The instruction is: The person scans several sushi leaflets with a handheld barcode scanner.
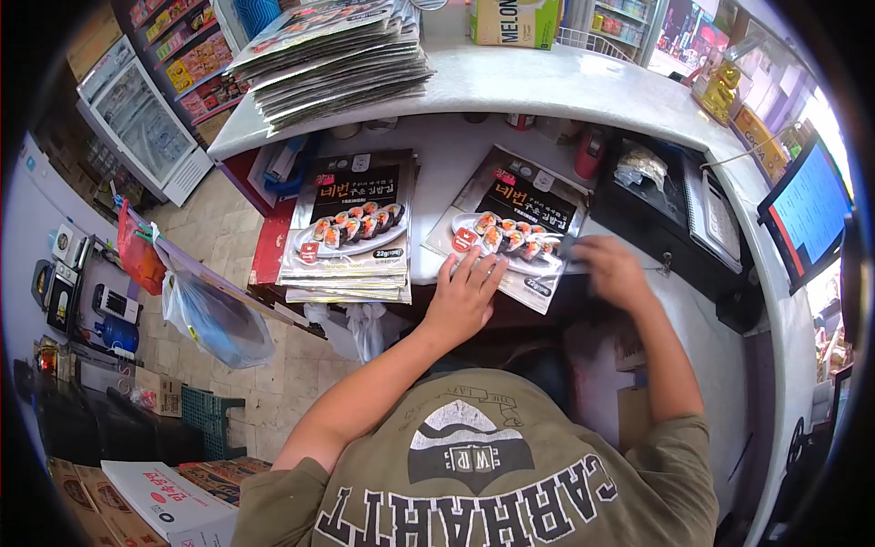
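A black seaweed packet printed with sushi rolls lies at a slant on the desk in front of me. My left hand rests on its lower left part, fingers stretched out and a ring on one of them. Over the packet's right edge is my right hand, smeared by motion, its fingers curled around a small dark thing whose kind I cannot make out. To the left sits a neat pile of matching packets.
A tall stack of packets stands on the raised white counter. Right of the desk are a black cash drawer, a spiral notebook and a monitor. Plastic bags hang at the left.
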